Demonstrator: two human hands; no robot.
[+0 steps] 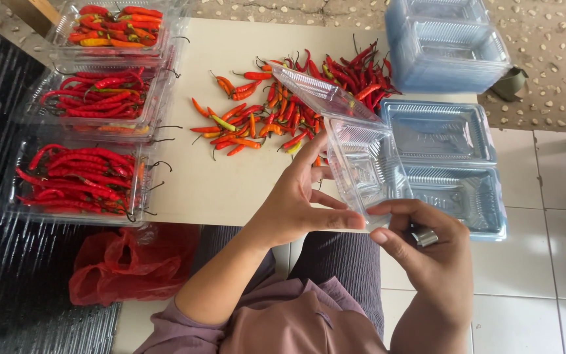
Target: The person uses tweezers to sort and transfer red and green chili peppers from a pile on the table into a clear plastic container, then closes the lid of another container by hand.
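Empty clear clamshell box (pixel 355 154) held open at frame centre, both hands on it.

Left hand (pixel 296 200) pinches the box's near edge between thumb and fingers; right hand (pixel 430 246), ring on one finger, grips the lower right corner. Lid tilts up toward the loose chilli pile (pixel 296 105) on the pale board (pixel 211 183), upper centre. Judged from the layout: three packs are filled, the held box has nothing in it yet, and much of the pile remains unpacked. Filled clear packs (pixel 76 180) of red chillies line the left edge, one above another. Empty open box (pixel 453 164) lies right of centre; stacked empty boxes (pixel 443 42) upper right. Crumpled red plastic bag (pixel 129 262) lower left. No labels legible.
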